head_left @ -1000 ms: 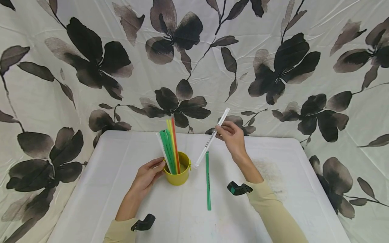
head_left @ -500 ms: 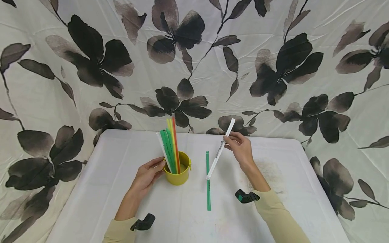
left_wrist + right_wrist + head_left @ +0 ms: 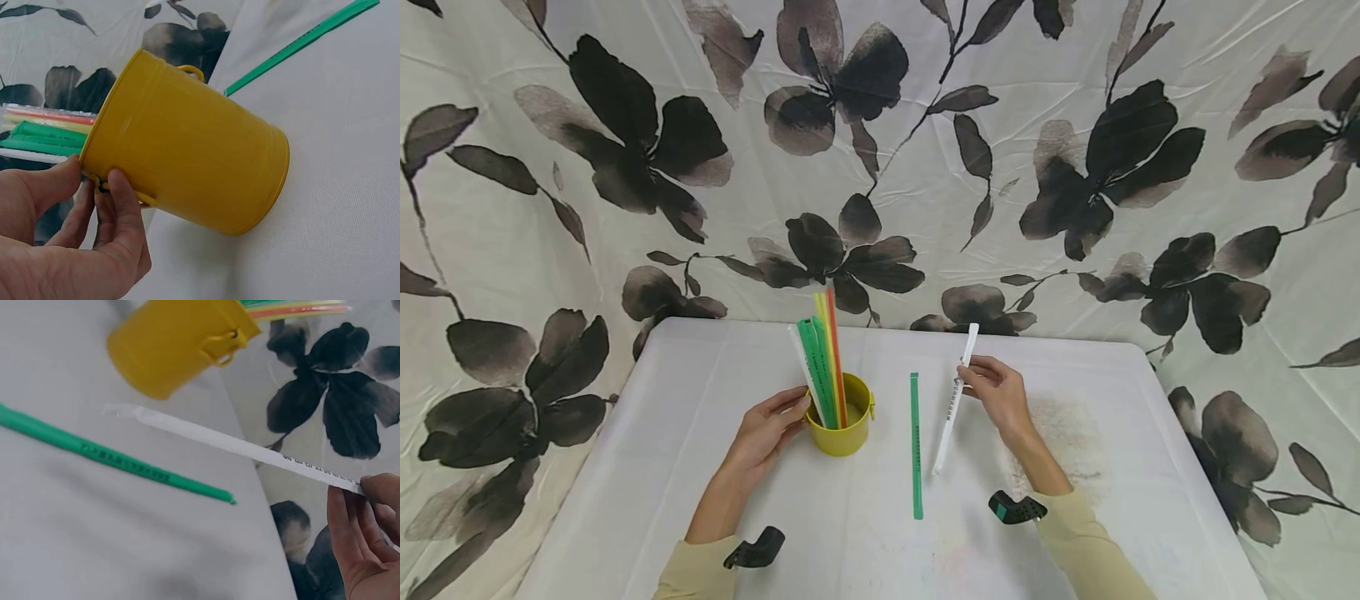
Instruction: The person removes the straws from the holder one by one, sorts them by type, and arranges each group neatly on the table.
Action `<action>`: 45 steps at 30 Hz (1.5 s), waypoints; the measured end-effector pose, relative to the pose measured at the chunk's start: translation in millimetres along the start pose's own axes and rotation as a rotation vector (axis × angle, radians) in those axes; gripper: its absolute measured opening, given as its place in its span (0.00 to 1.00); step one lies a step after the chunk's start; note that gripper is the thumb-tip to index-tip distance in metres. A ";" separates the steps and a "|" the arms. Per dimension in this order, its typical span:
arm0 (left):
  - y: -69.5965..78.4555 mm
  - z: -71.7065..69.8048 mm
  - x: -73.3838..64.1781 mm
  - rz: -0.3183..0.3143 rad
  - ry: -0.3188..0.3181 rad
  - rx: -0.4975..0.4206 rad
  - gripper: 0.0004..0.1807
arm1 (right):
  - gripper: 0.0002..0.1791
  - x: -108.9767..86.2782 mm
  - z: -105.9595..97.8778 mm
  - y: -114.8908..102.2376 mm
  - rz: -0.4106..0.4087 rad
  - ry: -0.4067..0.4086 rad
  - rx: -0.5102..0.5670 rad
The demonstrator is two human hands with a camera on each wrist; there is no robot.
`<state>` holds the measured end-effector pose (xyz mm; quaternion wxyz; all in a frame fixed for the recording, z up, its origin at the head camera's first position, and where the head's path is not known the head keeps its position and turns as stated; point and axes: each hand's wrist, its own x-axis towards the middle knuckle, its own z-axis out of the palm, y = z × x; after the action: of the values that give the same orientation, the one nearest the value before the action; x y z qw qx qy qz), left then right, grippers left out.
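Here's the left hand, thumb and fingers pinching the yellow bucket at its rim, coloured sticks leaning inside; and across from it the right hand pinches the white stick by its upper part, slanted beside the green stick lying on the white table
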<state>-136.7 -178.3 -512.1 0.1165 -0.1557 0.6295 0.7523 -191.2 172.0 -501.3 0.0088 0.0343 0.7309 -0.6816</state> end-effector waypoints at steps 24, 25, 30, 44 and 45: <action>-0.2 2.1 1.4 0.003 0.003 0.007 0.25 | 0.19 -12.4 12.9 54.5 0.064 -0.053 -0.107; -0.3 2.0 1.2 0.003 0.003 0.006 0.25 | 0.19 -12.4 14.4 55.9 0.067 -0.053 -0.110; -0.2 1.2 0.6 -0.001 0.006 -0.004 0.24 | 0.17 -10.4 22.2 64.8 0.070 -0.053 -0.127; -0.8 -0.1 0.0 -0.005 0.013 -0.016 0.24 | 0.12 -7.2 42.9 74.4 -0.006 -0.065 -0.267; -0.8 -0.5 -0.1 -0.005 0.015 -0.016 0.24 | 0.12 -7.3 44.2 74.3 -0.017 -0.064 -0.278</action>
<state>-136.3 -178.6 -512.8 0.1124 -0.1636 0.6238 0.7559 -180.8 132.8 -577.9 0.0311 0.0049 0.8179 -0.5746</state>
